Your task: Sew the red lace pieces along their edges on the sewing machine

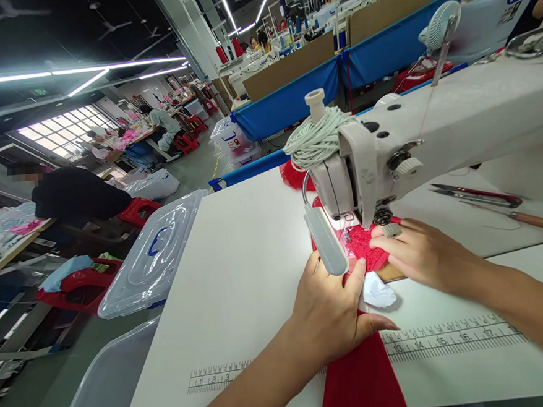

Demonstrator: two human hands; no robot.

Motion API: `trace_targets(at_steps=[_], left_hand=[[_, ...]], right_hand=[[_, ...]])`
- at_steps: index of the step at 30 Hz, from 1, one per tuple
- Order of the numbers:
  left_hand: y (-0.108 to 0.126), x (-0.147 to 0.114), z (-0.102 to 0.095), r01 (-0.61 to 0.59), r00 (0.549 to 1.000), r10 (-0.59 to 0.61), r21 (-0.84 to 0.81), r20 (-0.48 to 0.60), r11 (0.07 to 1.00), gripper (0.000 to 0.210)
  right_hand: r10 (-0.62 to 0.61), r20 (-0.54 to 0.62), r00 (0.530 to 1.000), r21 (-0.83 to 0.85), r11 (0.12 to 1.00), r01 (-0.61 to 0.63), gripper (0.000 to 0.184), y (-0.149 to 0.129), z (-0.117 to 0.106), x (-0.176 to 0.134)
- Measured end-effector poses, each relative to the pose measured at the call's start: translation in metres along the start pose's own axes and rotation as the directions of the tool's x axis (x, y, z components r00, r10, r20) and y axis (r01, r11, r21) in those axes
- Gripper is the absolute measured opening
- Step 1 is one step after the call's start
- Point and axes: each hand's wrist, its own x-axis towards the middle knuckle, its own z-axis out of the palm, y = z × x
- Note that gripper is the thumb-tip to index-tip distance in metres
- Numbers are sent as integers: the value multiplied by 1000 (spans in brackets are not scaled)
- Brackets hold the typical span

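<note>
A piece of red lace fabric (369, 246) lies under the needle area of a white sewing machine (474, 121). A long red fabric strip (365, 377) runs from there toward the table's front edge. My left hand (328, 308) rests on the red fabric left of the needle, fingers stretched out and thumb spread; a grey lamp (326, 240) partly covers its fingertips. My right hand (426, 251) lies on the lace from the right, fingers extended flat, its thumb hidden. Between the hands is a crumpled white scrap (378, 290).
Thread snips (480, 194) and a wooden-handled tool (533, 219) lie on the right. A printed ruler (452, 338) crosses the white table (229, 256). Pale cord (318, 138) is wound atop the machine. Lidded plastic bins (157, 255) stand left; co-workers sit beyond.
</note>
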Motion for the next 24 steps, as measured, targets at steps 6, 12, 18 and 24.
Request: trace_targets(at_steps=[6, 12, 18, 24], left_hand=[[-1, -2, 5, 32, 999, -32, 21, -5, 999, 87], [-4, -4, 8, 44, 999, -44, 31, 5, 999, 85], [-5, -1, 6, 57, 996, -53, -49, 73, 997, 91], [1, 0, 2, 42, 997, -35, -106, 62, 993, 86]], right_hand=[[-24, 5, 1000, -26, 999, 25, 30, 2, -2, 3], [2, 21, 1000, -18, 1000, -1, 28, 6, -2, 3], [-34, -48, 998, -173, 985, 25, 28, 0, -6, 3], [-109, 0, 994, -79, 991, 109, 27, -9, -1, -5]])
